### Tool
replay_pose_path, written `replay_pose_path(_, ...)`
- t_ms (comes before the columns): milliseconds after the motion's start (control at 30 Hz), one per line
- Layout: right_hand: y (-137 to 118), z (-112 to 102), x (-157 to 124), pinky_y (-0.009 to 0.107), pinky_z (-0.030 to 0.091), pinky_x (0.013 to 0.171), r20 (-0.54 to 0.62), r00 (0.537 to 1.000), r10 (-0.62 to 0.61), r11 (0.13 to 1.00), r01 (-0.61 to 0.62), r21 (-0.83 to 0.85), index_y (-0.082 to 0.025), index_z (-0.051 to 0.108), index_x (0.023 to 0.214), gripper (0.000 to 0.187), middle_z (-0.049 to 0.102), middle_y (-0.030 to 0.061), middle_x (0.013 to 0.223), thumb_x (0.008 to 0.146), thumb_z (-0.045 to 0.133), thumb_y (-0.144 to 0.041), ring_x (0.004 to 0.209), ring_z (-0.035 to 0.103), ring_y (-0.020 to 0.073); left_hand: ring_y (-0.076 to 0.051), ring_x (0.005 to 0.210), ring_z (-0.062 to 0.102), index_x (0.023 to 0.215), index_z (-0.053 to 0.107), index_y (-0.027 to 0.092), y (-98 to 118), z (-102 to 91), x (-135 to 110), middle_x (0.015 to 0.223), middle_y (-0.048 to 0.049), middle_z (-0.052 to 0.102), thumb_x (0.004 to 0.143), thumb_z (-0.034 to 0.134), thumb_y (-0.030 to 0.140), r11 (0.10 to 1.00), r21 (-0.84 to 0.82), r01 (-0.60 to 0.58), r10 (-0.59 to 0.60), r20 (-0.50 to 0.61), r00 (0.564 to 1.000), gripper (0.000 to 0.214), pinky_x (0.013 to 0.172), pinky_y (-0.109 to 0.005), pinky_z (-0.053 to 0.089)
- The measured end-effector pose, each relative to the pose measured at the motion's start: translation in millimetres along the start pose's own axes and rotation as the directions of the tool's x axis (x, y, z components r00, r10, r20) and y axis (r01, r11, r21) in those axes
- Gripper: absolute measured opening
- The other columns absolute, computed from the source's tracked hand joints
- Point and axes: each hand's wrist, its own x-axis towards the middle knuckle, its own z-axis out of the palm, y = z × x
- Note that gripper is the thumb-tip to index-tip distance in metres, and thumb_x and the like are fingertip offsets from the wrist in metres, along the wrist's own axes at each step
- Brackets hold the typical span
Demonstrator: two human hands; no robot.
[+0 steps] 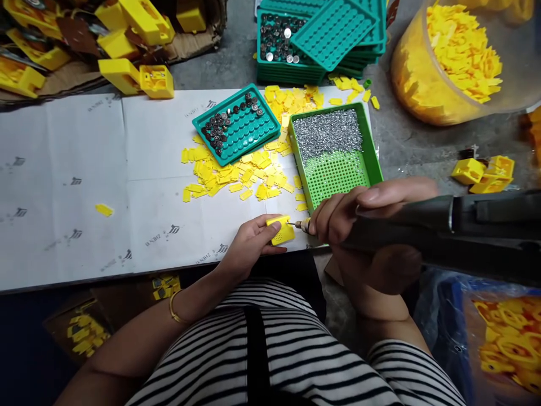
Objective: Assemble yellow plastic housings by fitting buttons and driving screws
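My left hand (249, 243) is closed on a small yellow plastic housing (280, 230) at the near edge of the white board (84, 192). My right hand (359, 217) grips a dark electric screwdriver (443, 228) held level, its bit tip (298, 225) touching the right side of the housing. Just behind both hands sits a green tray (333, 152) with a heap of small silver screws in its far half. A teal tray (236, 124) with dark round buttons lies further left, among scattered small yellow plastic pieces (224, 172).
Stacked teal trays (321, 39) stand at the back. A clear tub of yellow pieces (452, 56) is at the back right, yellow housings (127, 51) at the back left and right (484, 172). A bag of yellow parts (507, 338) lies near my right knee.
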Motion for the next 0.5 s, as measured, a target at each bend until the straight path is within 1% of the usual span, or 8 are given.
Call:
replay_pose_path(100, 3.1, 4.8, -0.9, 0.029, 0.052, 0.053, -0.044, 0.999, 0.015, 1.0, -0.015, -0.008, -0.028, 0.054, 0.09, 0.047, 0.053, -0.0084, 0.059, 0.079, 0.053, -0.074, 0.053, 0.062, 0.0106, -0.018, 0.092, 0.063, 0.113, 0.064, 0.012, -0.7, -0.6, 0.0, 0.096, -0.0079, 0.065, 0.082, 0.066, 0.04, 1.0, 0.002, -0.002, 0.002, 0.006, 1.0, 0.042, 0.067, -0.025, 0.06)
replay_pose_path(200, 3.4, 8.6, -0.4, 0.029, 0.051, 0.05, -0.068, 0.997, -0.025, 0.999, 0.028, 0.039, -0.031, 0.052, 0.095, 0.042, 0.051, -0.0086, 0.058, 0.08, 0.057, -0.07, 0.049, 0.059, 0.0114, -0.017, 0.087, 0.064, 0.109, 0.063, 0.013, -1.0, -0.9, 0.2, 0.094, -0.0071, 0.066, 0.082, 0.067, 0.04, 1.0, 0.003, -0.008, 0.008, 0.008, 1.0, 0.039, 0.065, -0.024, 0.06)
replay_pose_path(333, 2.0, 9.1, 1.5, 0.029, 0.051, 0.049, -0.032, 0.996, -0.077, 0.992, 0.08, 0.093, -0.033, 0.051, 0.099, 0.031, 0.049, -0.0081, 0.058, 0.086, 0.057, -0.061, 0.049, 0.057, 0.0123, -0.017, 0.087, 0.065, 0.11, 0.063, 0.013, 0.1, -0.6, 0.3, 0.095, -0.0075, 0.067, 0.081, 0.067, 0.04, 1.0, 0.018, -0.008, 0.008, 0.007, 1.0, 0.04, 0.063, -0.024, 0.06)
replay_pose_path(400, 2.1, 8.0, 2.5, 0.029, 0.05, 0.048, -0.009, 0.996, -0.089, 0.99, 0.09, 0.112, -0.034, 0.052, 0.099, 0.029, 0.048, -0.0078, 0.058, 0.086, 0.058, -0.059, 0.05, 0.057, 0.0128, -0.018, 0.089, 0.065, 0.111, 0.062, 0.013, 0.9, -0.1, 0.0, 0.095, -0.008, 0.067, 0.081, 0.067, 0.041, 0.999, 0.034, -0.011, 0.011, -0.002, 1.0, 0.042, 0.062, -0.024, 0.059)
replay_pose_path(500, 3.9, 7.1, 3.6, 0.029, 0.049, 0.046, -0.008, 0.993, -0.114, 0.985, 0.114, 0.133, -0.034, 0.051, 0.1, 0.029, 0.046, -0.0082, 0.057, 0.085, 0.06, -0.058, 0.048, 0.055, 0.0126, -0.02, 0.091, 0.066, 0.114, 0.062, 0.012, 1.4, 0.5, -0.5, 0.095, -0.0087, 0.068, 0.08, 0.067, 0.042, 0.998, 0.055, -0.012, 0.013, -0.007, 1.0, 0.045, 0.062, -0.025, 0.06)
